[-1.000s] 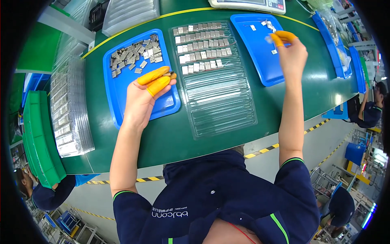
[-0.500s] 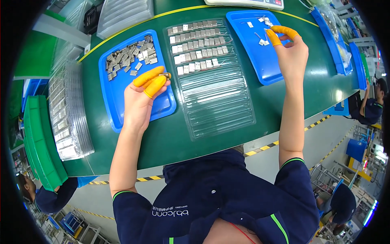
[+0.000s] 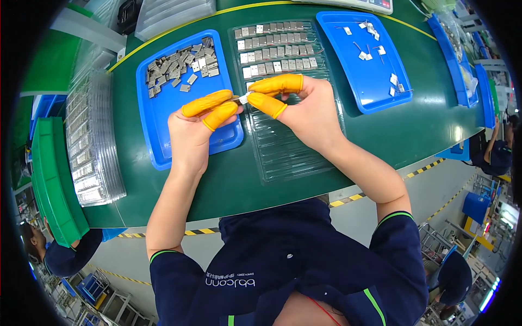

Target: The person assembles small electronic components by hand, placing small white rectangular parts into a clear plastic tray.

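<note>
Yellow finger cots cover the thumbs and some fingers of both hands. My left hand (image 3: pixel 189 133) pinches a small metal USB connector shell (image 3: pixel 236 100) over the right side of the left blue tray (image 3: pixel 160 127). From the right, my right hand (image 3: pixel 321 117) brings a small white part (image 3: pixel 244 98) up against the shell's end; whether it sits inside cannot be seen. In the left tray lies a heap of metal connector shells (image 3: pixel 182 66). Beneath my right hand is a clear ribbed plastic tray (image 3: pixel 296 155), its far rows filled with connectors (image 3: pixel 277 52).
A right blue tray (image 3: pixel 350 60) holds several white parts with short wires (image 3: pixel 362 55). Stacked clear trays (image 3: pixel 89 141) and a green bin (image 3: pixel 54 179) stand at the left. A white device (image 3: pixel 370 4) sits at the far edge. Other people are at both sides.
My right hand has moved left from the right blue tray with a white part, meeting the shell in my left hand. More white parts now show in that tray.
</note>
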`<act>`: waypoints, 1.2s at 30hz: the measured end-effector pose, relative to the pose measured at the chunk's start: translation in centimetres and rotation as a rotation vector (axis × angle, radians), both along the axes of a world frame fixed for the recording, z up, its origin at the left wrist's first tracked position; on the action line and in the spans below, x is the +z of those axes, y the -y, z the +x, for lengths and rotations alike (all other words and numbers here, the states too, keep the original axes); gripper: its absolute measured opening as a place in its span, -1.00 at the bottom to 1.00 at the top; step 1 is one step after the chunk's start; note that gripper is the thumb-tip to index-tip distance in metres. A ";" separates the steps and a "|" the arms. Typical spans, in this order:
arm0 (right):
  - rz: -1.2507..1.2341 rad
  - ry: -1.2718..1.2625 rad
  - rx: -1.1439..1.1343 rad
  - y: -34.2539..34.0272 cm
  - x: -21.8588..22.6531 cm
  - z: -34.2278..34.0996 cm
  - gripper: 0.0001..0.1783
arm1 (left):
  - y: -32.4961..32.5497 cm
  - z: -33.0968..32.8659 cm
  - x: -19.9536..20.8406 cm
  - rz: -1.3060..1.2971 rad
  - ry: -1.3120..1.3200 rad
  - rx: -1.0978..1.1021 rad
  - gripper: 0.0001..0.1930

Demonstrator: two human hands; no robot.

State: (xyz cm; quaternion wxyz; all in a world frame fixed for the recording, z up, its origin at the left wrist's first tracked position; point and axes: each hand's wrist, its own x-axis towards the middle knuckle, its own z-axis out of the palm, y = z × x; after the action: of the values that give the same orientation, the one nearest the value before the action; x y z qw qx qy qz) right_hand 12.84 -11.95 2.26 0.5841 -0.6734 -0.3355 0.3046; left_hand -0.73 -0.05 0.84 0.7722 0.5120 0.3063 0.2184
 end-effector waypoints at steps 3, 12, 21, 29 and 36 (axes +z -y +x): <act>0.029 0.102 -0.016 0.3 0.1 -0.2 -0.83 | 0.3 0.2 0.0 0.072 -0.025 0.007 -0.71; 0.086 -0.231 0.021 0.6 -0.2 -0.5 -0.84 | 1.4 -0.2 -0.8 0.068 0.072 0.072 -0.76; -0.029 -0.653 0.339 1.0 -0.1 1.5 -0.79 | 0.7 -0.7 -0.9 -0.057 0.233 -0.215 -0.81; -0.029 -0.466 0.252 1.2 0.1 0.9 -0.76 | 1.4 -0.5 -1.0 0.007 0.175 -0.168 -0.80; 0.177 0.073 0.138 2.3 -0.8 2.3 -0.80 | 2.4 0.6 0.1 0.163 0.179 -0.088 -0.76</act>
State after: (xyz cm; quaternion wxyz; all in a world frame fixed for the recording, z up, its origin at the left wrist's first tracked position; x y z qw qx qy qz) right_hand 15.14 -14.28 1.48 0.6065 -0.6049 -0.4278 0.2886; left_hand -0.16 -2.46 0.90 0.7610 0.5647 0.1946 0.2534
